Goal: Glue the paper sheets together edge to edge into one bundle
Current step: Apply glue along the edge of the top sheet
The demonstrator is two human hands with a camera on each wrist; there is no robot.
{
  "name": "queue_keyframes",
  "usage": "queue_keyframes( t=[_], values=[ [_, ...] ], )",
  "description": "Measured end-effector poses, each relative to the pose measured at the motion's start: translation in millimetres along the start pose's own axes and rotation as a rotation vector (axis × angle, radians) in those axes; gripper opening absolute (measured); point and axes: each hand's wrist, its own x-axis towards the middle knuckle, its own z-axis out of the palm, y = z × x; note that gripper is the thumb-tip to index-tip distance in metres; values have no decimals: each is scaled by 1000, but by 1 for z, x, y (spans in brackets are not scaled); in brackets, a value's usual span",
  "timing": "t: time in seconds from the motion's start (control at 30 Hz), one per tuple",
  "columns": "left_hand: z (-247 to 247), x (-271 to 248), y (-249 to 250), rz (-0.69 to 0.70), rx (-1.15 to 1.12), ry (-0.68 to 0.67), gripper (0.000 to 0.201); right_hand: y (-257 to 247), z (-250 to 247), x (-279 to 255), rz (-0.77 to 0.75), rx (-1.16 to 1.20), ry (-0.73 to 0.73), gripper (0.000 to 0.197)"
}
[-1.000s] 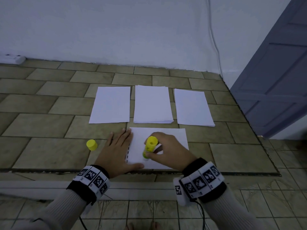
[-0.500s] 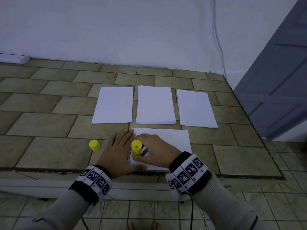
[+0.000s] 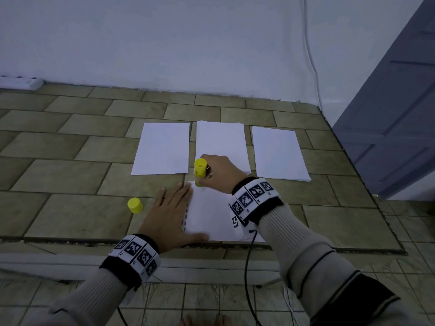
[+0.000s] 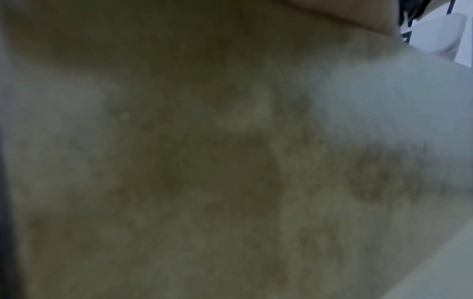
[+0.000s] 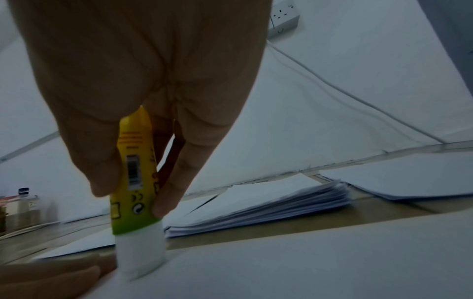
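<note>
A white paper sheet (image 3: 211, 212) lies on the tiled ledge nearest me. My left hand (image 3: 173, 211) lies flat, fingers straight, pressing its left edge. My right hand (image 3: 217, 174) grips a yellow glue stick (image 3: 200, 170) upright, its white tip (image 5: 140, 257) touching the sheet's far left corner. In the right wrist view the fingers (image 5: 176, 182) curl round the glue stick (image 5: 135, 178). Three more lots of paper lie beyond: a left sheet (image 3: 162, 148), a middle stack (image 3: 221, 142), a right stack (image 3: 277, 152). The left wrist view is a blur of tile.
The yellow glue cap (image 3: 135, 204) stands on the tiles left of my left hand. A white wall rises behind the papers, with a cable (image 3: 310, 55) running down it. A grey-blue door (image 3: 395, 102) stands at the right. The ledge edge (image 3: 70, 241) drops off just before me.
My right hand has drawn the glue stick along the sheet's left edge, from the near end to the far corner. The left hand has stayed pressed on the sheet.
</note>
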Motion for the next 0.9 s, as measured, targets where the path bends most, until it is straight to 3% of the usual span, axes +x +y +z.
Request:
queue_keyframes(
  t=[0.17,0.3,0.43,0.63,0.9],
  values=[
    [1,0,-1,-1,-6,-7,136,8,-3,-6,40,15,22,20],
    [1,0,-1,-10,6,-5,130,22,-5,-48,0,249,67,11],
    [2,0,0,-12,26,-1,125,33,-6,-88,-11,352,17,15],
    [6,0,-2,12,16,29,123,30,-3,-123,-36,344,-22,22],
    [2,0,0,-1,29,-7,125,31,-6,-109,-42,289,-5,21]
  ],
)
